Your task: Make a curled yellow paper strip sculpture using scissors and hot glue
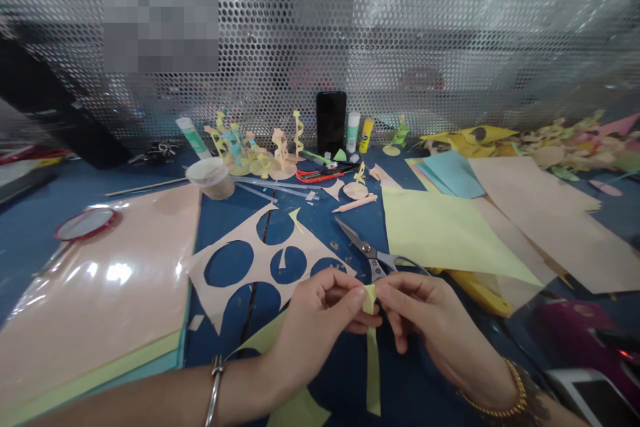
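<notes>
A narrow yellow paper strip (373, 373) hangs down between my hands, its top end folded over. My left hand (320, 320) pinches that folded end between thumb and forefinger. From the other side, my right hand (425, 310) pinches the same end with its thumb and fingertips. Just beyond my fingers lie grey-handled scissors (367, 247), blades partly apart. A pale pink sheet with round holes (260, 253) is left of the scissors. Beneath my left wrist, pieces of yellow paper (300, 410) rest on the table.
Paper sheets lie left (115, 267) and right (450, 233). Along the back stand curled paper figures (250, 147), a phone (331, 121) and glue sticks (353, 132). A white cup (210, 179), red utility knife (325, 175) and rolled pink paper (355, 203) are nearer.
</notes>
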`<move>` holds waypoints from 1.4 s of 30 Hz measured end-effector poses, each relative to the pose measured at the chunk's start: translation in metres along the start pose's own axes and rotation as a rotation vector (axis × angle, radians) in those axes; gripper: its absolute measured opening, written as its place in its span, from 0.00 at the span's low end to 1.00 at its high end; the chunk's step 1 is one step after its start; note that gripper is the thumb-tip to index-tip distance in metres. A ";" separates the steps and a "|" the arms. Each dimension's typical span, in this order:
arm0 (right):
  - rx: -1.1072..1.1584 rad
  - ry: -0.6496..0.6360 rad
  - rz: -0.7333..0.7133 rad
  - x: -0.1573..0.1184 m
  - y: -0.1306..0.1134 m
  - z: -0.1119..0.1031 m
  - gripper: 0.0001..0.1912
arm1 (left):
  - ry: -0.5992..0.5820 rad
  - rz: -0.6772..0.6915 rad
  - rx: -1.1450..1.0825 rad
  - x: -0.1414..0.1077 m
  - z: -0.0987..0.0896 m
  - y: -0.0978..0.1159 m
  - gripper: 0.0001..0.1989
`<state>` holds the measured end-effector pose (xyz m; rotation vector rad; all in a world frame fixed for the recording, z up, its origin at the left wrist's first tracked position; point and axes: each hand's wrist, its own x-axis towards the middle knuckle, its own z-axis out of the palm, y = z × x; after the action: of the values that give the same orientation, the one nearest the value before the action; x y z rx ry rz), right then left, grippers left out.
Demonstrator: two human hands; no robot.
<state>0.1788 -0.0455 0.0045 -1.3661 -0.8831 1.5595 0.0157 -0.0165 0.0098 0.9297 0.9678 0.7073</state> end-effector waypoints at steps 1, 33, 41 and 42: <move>-0.009 0.000 -0.005 0.000 0.000 0.000 0.17 | -0.005 0.000 0.001 0.000 0.000 0.000 0.09; -0.107 -0.003 0.002 0.001 0.000 0.000 0.19 | -0.011 0.017 0.026 0.002 -0.002 -0.001 0.08; -0.111 -0.007 0.003 0.000 -0.001 0.000 0.22 | 0.000 -0.038 -0.006 0.006 -0.003 -0.001 0.08; -0.155 0.000 0.006 0.000 -0.002 0.000 0.21 | -0.001 -0.042 -0.002 0.006 -0.003 -0.001 0.08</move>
<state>0.1793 -0.0451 0.0061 -1.4788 -1.0187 1.5205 0.0156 -0.0108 0.0054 0.9054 0.9827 0.6725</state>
